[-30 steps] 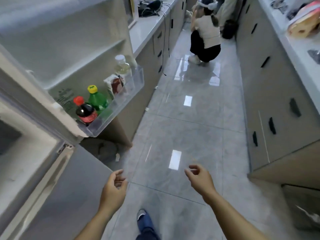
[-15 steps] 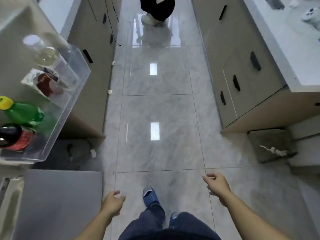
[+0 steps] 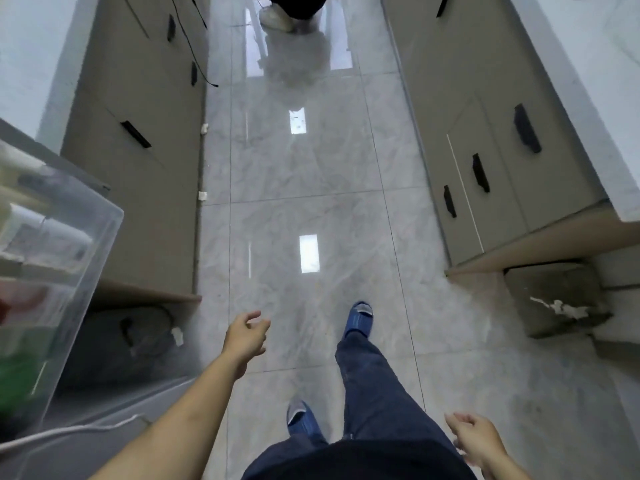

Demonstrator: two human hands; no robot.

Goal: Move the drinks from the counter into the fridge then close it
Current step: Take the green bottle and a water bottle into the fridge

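Observation:
The open fridge door's clear shelf bin [image 3: 86, 258] fills the left edge, blurred. Drinks show through it only as smears: a green bottle [image 3: 17, 379] low down and a red-labelled one [image 3: 20, 303] above it. My left hand [image 3: 246, 336] hangs over the grey floor tiles to the right of the bin, empty, fingers loosely curled apart. My right hand [image 3: 476, 439] is low at the bottom right beside my leg, also empty with fingers apart. The white counter [image 3: 595, 109] runs along the right edge; no drinks show on it.
Grey-brown cabinets [image 3: 138, 140] with black handles line both sides of a narrow tiled aisle. Another person's shoe [image 3: 277, 20] is at the top. A stone block [image 3: 550, 299] sits on the floor at the right. A white cable [image 3: 69, 427] lies by the fridge.
The view has tipped further down and moved forward along the aisle. My left hand rose toward the centre; my right hand dropped to the bottom right. My right foot has stepped ahead.

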